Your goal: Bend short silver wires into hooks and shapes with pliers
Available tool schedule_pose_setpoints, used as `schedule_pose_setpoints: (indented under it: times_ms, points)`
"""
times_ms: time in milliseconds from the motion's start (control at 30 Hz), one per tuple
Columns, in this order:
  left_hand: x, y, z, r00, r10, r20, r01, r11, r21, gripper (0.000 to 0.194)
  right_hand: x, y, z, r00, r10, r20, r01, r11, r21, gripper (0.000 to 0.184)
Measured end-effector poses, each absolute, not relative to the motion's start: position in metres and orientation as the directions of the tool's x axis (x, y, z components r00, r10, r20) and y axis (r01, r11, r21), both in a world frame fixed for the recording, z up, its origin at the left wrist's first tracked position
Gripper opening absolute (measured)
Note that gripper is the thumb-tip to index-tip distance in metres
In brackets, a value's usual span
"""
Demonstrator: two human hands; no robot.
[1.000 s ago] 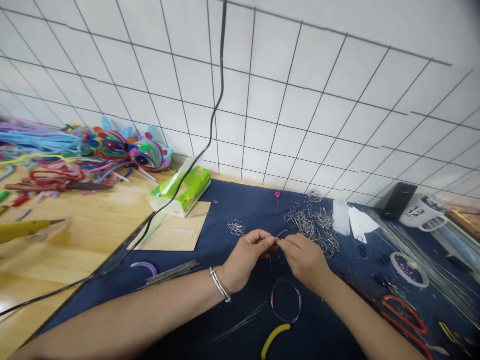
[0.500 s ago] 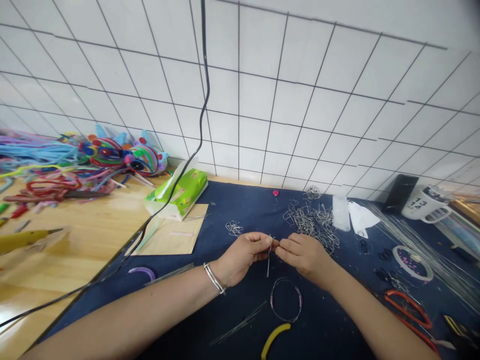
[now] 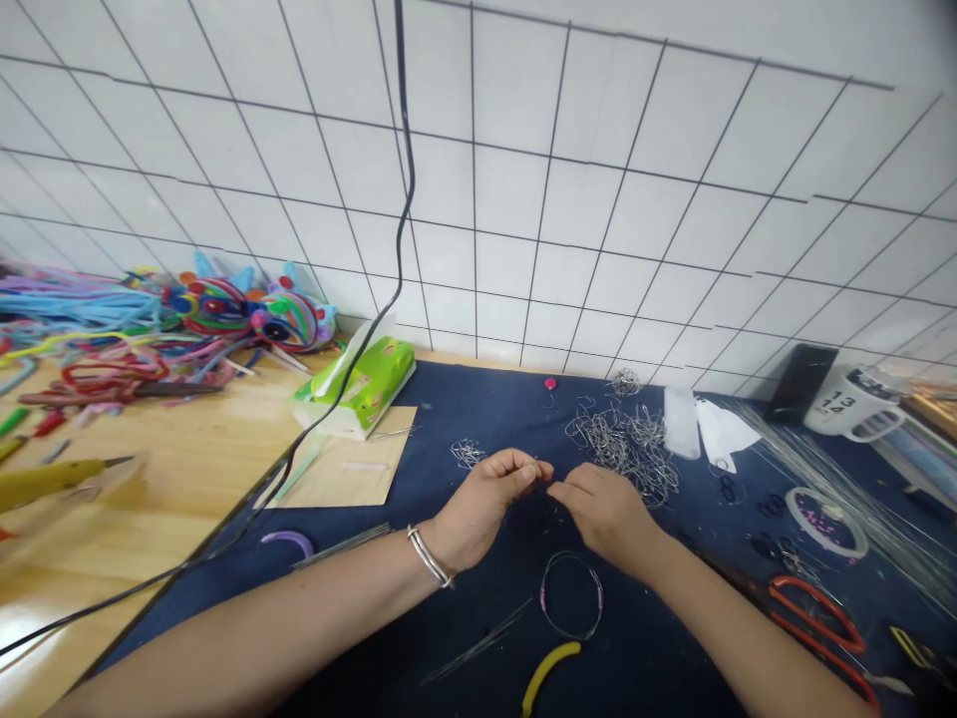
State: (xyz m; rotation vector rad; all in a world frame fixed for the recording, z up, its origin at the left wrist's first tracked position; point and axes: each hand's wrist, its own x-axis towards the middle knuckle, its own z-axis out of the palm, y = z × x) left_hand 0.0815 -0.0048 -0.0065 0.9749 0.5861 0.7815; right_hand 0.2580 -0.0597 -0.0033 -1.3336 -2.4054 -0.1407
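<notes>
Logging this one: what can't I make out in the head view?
All in the head view:
- What, if anything, the left hand and right hand hold: too small, covered by the fingers.
- Full shape of the curved yellow piece: cut off by the bottom edge.
- Rear of the yellow tool: cut off by the left edge.
- Single wires in the tangled pile: too fine, overlapping.

Bare forearms point(image 3: 284, 618), one silver-coloured bangle point(image 3: 429, 560)
Slim, shiny and double-banded, it circles the wrist point(image 3: 449, 545) of the left hand point(image 3: 482, 509).
</notes>
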Motion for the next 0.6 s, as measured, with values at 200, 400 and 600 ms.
schedule_pose_setpoints:
  times_ms: [200, 400, 600]
  points:
    - [0.081, -0.006, 0.001, 0.549, 0.834, -0.049, -0.476, 0.36, 0.802, 0.009, 0.222, -0.065, -0.015, -0.112, 0.913, 0.393, 0.724, 0.346, -0.596, 0.018]
    - [0.082, -0.004, 0.001, 0.57, 0.821, -0.036, -0.487, 0.372, 0.79, 0.009, 0.204, -0.067, -0.024, 0.057, 0.944, 0.325, 0.588, 0.231, -0.775, 0.014]
    - [0.077, 0.006, 0.009, 0.629, 0.777, 0.009, -0.39, 0.305, 0.869, 0.013, 0.22, -0.063, -0.012, -0.024, 0.973, 0.231, 0.584, 0.201, -0.787, 0.014]
